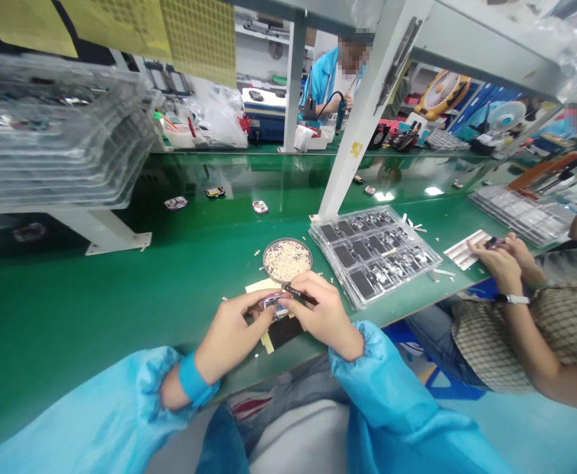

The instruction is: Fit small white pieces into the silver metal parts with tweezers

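Just above the green bench, my left hand [236,329] is closed around the edge of a small electronic device [276,304] with a purple rim and its inside showing. Black tweezers [299,293] with pale lettering are gripped in my right hand [325,313], whose fingers also come up against the device. Their tips are hard to make out. Beneath both hands lies a dark pad [286,331] with yellow tape-like edges [267,342]. Right behind them sits a round dish [288,259] full of tiny cream and dark pieces.
Stacked clear trays of screens and parts [375,253] stand to the right, below a white post [350,125]. More clear trays [56,151] are piled at left on a raised shelf. Several small devices [260,207] lie along the back strip. A co-worker's hands [503,257] work at right.
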{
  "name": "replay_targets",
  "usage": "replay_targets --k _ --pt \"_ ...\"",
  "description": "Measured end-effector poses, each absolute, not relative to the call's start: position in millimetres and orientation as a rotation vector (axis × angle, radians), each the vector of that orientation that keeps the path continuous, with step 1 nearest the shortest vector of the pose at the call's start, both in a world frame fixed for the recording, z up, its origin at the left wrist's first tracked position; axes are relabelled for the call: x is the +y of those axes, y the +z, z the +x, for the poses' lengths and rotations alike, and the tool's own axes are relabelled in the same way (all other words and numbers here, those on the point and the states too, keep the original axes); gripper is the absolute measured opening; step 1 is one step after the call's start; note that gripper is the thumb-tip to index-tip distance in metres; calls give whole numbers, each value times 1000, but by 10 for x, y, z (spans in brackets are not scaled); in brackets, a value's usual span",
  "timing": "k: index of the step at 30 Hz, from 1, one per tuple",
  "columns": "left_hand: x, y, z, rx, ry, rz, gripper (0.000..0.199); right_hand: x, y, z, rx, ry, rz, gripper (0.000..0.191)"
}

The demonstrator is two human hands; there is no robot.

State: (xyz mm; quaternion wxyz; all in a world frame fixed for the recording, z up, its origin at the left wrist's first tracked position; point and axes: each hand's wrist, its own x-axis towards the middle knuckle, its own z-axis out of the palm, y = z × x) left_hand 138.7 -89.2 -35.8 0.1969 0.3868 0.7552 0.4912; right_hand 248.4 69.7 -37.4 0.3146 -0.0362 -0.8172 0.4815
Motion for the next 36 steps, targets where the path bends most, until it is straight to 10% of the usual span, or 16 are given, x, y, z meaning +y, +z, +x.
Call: replay_targets --k 12,36 --pt "-912 -334 1351 2114 1475 1366 27 728 -393 2471 -1812 1884 -266 20" --pt "-939 -323 1305 2347 1188 1490 36 809 -284 2406 -2521 977 88 18"
